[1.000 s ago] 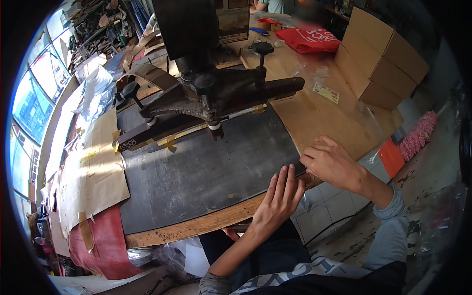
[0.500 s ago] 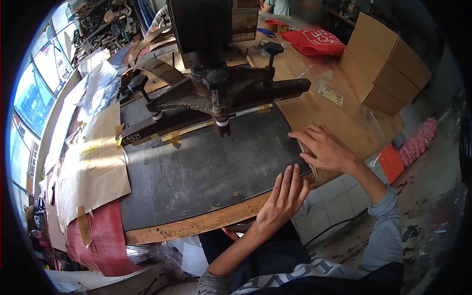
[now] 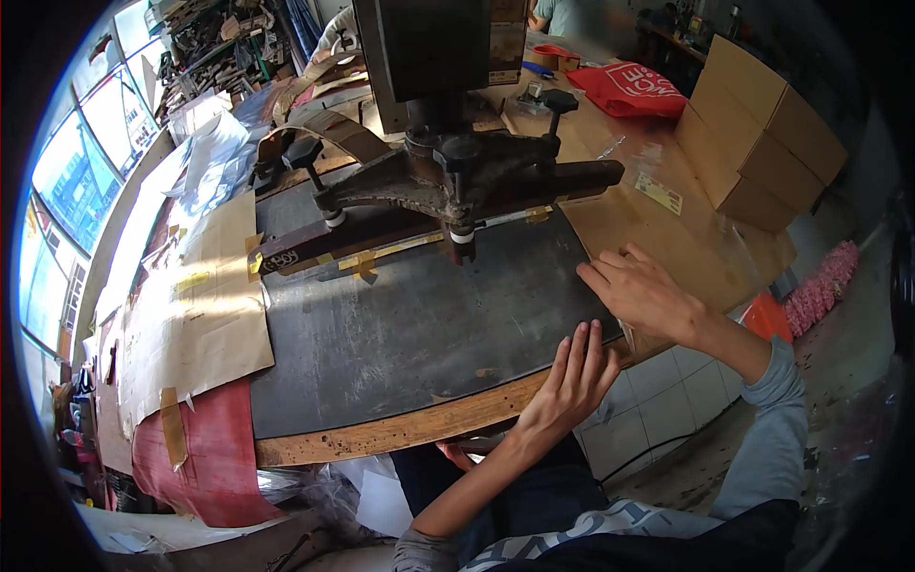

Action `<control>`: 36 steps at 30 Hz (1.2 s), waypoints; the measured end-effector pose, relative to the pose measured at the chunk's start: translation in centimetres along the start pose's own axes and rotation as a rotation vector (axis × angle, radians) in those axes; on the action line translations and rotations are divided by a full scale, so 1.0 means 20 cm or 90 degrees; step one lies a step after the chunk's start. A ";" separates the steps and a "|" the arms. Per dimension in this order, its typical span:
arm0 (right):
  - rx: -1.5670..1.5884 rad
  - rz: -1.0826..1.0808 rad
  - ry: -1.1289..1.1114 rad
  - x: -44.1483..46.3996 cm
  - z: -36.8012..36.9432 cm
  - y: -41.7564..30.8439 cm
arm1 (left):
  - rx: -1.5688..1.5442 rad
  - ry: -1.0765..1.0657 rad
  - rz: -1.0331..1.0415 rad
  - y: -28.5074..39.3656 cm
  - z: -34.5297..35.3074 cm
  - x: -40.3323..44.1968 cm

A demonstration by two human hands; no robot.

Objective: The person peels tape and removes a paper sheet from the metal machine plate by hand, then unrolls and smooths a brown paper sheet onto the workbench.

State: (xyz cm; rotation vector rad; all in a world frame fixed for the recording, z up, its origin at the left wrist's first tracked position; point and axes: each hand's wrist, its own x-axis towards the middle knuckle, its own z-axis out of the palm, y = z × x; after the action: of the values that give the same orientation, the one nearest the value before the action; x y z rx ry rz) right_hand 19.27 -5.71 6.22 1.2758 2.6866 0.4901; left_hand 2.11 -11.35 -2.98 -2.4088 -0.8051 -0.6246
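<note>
A dark, scuffed flat sheet (image 3: 429,334) lies on the wood-edged work surface in front of me. My left hand (image 3: 572,379) rests at its front right corner, fingers stretched out and pointing away from me. My right hand (image 3: 653,297) is palm down over the sheet's right edge, its fingers spread and slightly bent. The right thumb and whatever lies beneath the palm are hidden. Beyond both hands stands a heavy dark metal press head (image 3: 448,172) with black knobs and a long bar (image 3: 381,229) across the sheet.
Brown paper (image 3: 214,329) and red material (image 3: 195,458) cover the left side. A cardboard box (image 3: 762,133) and a red bag (image 3: 634,91) stand at the back right. A pink fluffy duster (image 3: 822,288) is beyond my right forearm. Another person's torso (image 3: 562,14) shows at the back.
The whole scene has shifted slightly right in view. My right hand has turned flatter over the sheet's edge, and its thumb is now out of sight. My left hand stays at the corner.
</note>
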 end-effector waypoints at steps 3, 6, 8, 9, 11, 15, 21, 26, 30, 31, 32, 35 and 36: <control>0.086 0.001 -0.002 0.04 -0.01 0.04 | -0.009 -0.011 -0.004 0.00 0.00 0.00; 0.230 0.061 -0.116 0.08 -0.01 0.11 | 0.001 -0.008 -0.001 0.00 0.00 0.00; 0.307 0.075 -0.149 0.10 0.04 0.15 | -0.007 -0.010 -0.002 0.01 0.00 0.00; 0.346 0.081 -0.165 0.10 0.04 0.16 | -0.010 -0.011 -0.004 0.01 0.00 0.00; 0.438 0.113 -0.154 0.09 0.02 0.18 | -0.014 -0.014 -0.006 0.01 0.00 0.00; 0.507 0.128 0.003 0.02 0.04 0.15 | -0.020 -0.022 -0.013 0.01 0.00 0.00; 0.267 0.104 0.046 -0.02 0.00 0.04 | -0.040 -0.019 -0.018 0.01 -0.02 0.00; 0.333 0.149 0.008 0.03 0.05 0.07 | -0.059 -0.026 -0.027 0.01 -0.03 -0.01; 0.396 0.192 -0.013 0.07 0.09 0.08 | -0.069 -0.026 -0.025 0.00 -0.03 -0.01; 0.392 0.208 -0.030 0.09 0.07 0.08 | -0.069 -0.027 -0.025 0.00 -0.03 0.00; 0.390 0.225 -0.047 0.09 0.06 0.07 | -0.071 -0.029 -0.025 0.00 -0.04 -0.01; 0.195 0.158 0.008 0.09 0.06 0.02 | -0.081 -0.030 -0.027 0.00 -0.04 0.00; 0.101 0.116 0.042 0.09 0.07 -0.01 | -0.086 -0.031 -0.028 0.00 -0.04 0.00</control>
State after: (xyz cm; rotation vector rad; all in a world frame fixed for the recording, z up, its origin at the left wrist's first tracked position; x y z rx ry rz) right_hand 18.43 -4.16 4.91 1.5835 2.7238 0.3508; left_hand 1.85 -11.86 -2.42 -2.5439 -0.8635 -0.6589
